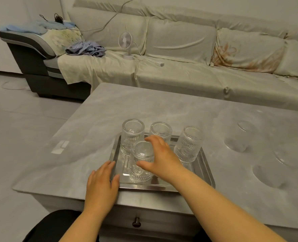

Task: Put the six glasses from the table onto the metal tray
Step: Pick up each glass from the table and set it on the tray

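Observation:
A metal tray point(204, 170) lies near the table's front edge. Four ribbed clear glasses stand upside down on it: back left glass point(131, 135), back middle glass point(160, 130), back right glass point(188, 144) and front glass point(141, 165). My right hand point(162, 158) wraps around the front glass from its right side, thumb on the near side and fingers on the far side. My left hand point(101, 186) rests flat on the tray's front left corner, fingers apart. Two more glasses, faint and hard to make out, are on the table to the right: one glass point(239, 138) and another glass point(270, 173).
The grey stone table point(109, 110) has a drawer knob point(136, 222) under its front edge. Behind it is a covered sofa point(179, 74) with a small white fan point(126, 44), its cable and a striped cloth point(85, 48). Grey floor lies to the left.

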`<action>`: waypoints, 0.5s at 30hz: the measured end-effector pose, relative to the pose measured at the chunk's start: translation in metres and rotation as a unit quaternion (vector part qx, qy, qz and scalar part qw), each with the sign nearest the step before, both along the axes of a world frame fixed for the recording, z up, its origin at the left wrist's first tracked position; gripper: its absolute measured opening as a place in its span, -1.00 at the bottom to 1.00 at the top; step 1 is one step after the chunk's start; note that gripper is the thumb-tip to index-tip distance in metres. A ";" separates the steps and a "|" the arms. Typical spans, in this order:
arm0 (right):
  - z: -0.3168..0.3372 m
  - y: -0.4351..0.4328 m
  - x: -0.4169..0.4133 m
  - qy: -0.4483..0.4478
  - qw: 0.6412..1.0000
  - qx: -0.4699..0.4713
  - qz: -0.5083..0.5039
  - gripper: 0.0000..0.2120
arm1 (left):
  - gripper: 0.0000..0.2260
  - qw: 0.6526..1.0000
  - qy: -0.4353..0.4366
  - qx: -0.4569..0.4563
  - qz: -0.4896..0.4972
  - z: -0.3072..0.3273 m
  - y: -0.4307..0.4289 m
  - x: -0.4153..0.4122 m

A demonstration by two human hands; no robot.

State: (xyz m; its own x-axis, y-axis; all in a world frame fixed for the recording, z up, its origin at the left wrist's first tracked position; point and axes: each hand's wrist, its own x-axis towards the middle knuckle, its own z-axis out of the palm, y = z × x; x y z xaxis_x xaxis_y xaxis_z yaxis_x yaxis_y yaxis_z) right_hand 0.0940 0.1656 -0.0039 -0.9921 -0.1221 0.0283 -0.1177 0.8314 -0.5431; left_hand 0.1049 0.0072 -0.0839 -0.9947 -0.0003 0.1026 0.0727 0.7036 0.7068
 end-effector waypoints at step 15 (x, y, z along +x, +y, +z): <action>0.016 0.198 0.047 0.126 0.928 0.033 -0.350 -0.56 | -0.32 0.982 0.060 -0.153 -0.093 -0.007 0.017 0.012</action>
State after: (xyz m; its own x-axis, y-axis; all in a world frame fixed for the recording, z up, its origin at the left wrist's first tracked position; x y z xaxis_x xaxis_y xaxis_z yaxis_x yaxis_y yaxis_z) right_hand 0.1415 0.3632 0.0117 -0.7926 0.5391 0.2850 0.3465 0.7827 -0.5170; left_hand 0.1168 0.0246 -0.0909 -0.9553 0.2302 0.1858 0.2905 0.8484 0.4426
